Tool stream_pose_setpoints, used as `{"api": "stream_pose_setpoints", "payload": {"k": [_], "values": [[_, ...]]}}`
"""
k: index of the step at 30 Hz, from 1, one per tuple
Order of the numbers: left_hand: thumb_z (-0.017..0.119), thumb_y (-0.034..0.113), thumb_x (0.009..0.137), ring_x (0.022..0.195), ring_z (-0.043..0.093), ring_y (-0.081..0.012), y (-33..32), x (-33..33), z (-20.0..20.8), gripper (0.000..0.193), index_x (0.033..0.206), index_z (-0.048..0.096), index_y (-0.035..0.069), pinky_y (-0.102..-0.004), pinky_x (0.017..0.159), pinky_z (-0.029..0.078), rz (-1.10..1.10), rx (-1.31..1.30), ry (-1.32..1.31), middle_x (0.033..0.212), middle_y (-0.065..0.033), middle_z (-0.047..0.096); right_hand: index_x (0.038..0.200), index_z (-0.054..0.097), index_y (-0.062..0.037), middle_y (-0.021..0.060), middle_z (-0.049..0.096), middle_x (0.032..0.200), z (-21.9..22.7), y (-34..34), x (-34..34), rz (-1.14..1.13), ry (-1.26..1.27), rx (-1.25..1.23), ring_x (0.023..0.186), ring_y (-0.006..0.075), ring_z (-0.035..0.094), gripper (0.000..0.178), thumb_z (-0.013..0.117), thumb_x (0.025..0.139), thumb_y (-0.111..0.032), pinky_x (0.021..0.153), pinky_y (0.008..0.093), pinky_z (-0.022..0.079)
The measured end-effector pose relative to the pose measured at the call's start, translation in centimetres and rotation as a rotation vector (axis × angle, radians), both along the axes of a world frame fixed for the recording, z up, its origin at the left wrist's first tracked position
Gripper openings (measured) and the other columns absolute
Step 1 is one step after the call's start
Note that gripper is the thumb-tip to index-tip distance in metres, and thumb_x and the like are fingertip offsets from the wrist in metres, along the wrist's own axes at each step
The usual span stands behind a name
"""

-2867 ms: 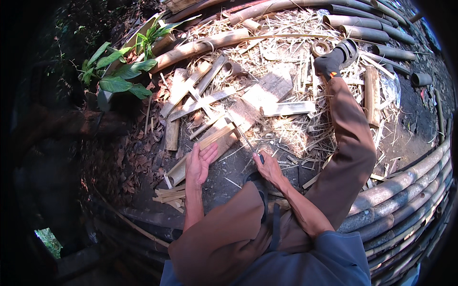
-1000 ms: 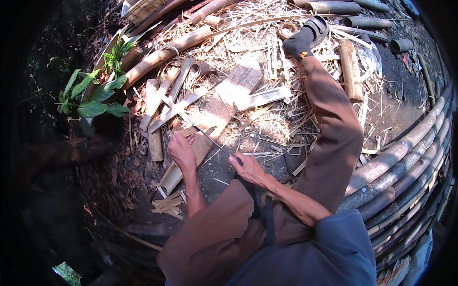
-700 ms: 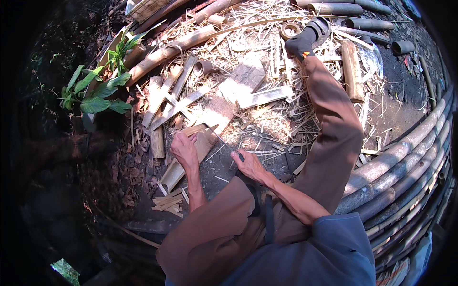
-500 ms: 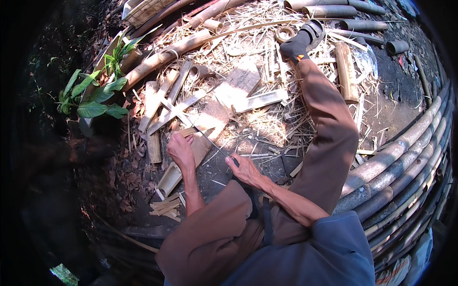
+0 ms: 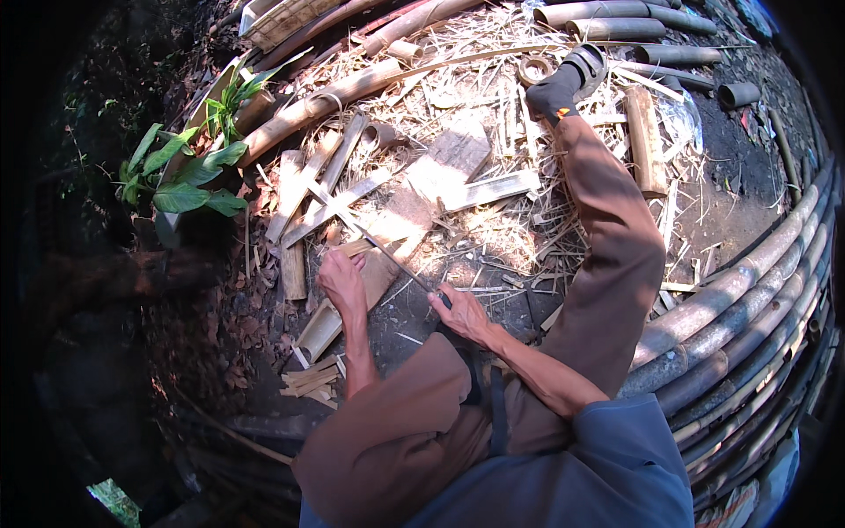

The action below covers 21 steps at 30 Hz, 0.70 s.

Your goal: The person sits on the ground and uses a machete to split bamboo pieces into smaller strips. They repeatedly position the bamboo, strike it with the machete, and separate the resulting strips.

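Observation:
My left hand (image 5: 341, 282) is closed on the top of a short split bamboo piece (image 5: 327, 319) that stands tilted on the dirt in front of my knee. My right hand (image 5: 458, 314) grips the handle of a long thin blade (image 5: 392, 260), which runs up and left to the end of the bamboo by my left hand. A small stack of cut bamboo slats (image 5: 308, 380) lies just below my left hand. My right leg in brown trousers (image 5: 612, 255) stretches away to a dark-shod foot (image 5: 563, 79).
Split bamboo strips (image 5: 326, 189) and a flat wooden block (image 5: 453, 154) lie among straw-like shavings ahead. Thick bamboo poles (image 5: 757, 282) are stacked along the right and more poles (image 5: 616, 13) lie at the top. A green leafy plant (image 5: 180, 176) grows at the left.
Both hands lay open near the bamboo 2.9 s ago. Now the left hand grips the bamboo piece and the right hand holds the blade against it. The view has shifted slightly.

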<state>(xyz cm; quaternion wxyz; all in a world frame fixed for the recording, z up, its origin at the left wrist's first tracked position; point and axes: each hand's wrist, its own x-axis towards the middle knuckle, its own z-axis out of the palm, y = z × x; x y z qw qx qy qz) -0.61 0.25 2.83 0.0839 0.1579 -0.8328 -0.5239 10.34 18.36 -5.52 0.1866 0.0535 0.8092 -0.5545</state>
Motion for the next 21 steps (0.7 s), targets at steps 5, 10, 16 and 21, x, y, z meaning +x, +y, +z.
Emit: {"api": "stream_pose_setpoints", "payload": {"k": [5, 10, 16, 21], "values": [[0.036, 0.014, 0.1, 0.079, 0.072, -0.0303, 1.1, -0.1, 0.5, 0.035, 0.086, 0.052, -0.013, -0.0346, 0.07, 0.062, -0.005, 0.018, 0.045, 0.087, -0.0229, 0.063, 0.091, 0.056, 0.0021, 0.0293, 0.059, 0.072, -0.6, 1.2, -0.2, -0.045, -0.098, -0.055, 0.075, 0.0477, 0.061, 0.049, 0.045, 0.098, -0.045, 0.069, 0.0511, 0.045], [0.036, 0.019, 0.102, 0.079, 0.071, -0.0286, 0.3, -0.3, -0.4, 0.039, 0.101, 0.055, -0.015, -0.0351, 0.071, 0.062, 0.04, 0.04, -0.01, 0.091, -0.0242, 0.064, 0.095, 0.058, 0.0017, 0.0322, 0.059, 0.077, -1.7, 2.0, 0.0, -0.131, -0.13, 0.004, 0.08, 0.0483, 0.061, 0.049, 0.045, 0.098, -0.045, 0.072, 0.0515, 0.045], [0.04, 0.035, 0.104, 0.078, 0.069, -0.0233, 0.0, 1.2, 0.9, 0.048, 0.123, 0.053, -0.007, -0.0342, 0.076, 0.058, -0.026, 0.549, -0.138, 0.093, -0.022, 0.065, 0.1, 0.061, 0.0012, 0.0297, 0.063, 0.086, -3.6, 2.0, -0.5, -0.1, -0.183, 0.01, 0.087, 0.0445, 0.062, 0.051, 0.044, 0.098, -0.046, 0.078, 0.0462, 0.047], [0.051, 0.042, 0.099, 0.097, 0.064, -0.0198, -1.4, 4.7, 0.9, 0.055, 0.132, 0.048, -0.001, -0.0342, 0.087, 0.054, 0.084, 1.109, -0.131, 0.104, -0.0168, 0.063, 0.107, 0.062, -0.004, 0.0231, 0.065, 0.083, -3.9, 1.4, -0.5, -0.067, -0.177, 0.134, 0.081, 0.0357, 0.062, 0.05, 0.04, 0.099, -0.048, 0.076, 0.0443, 0.046]]}}
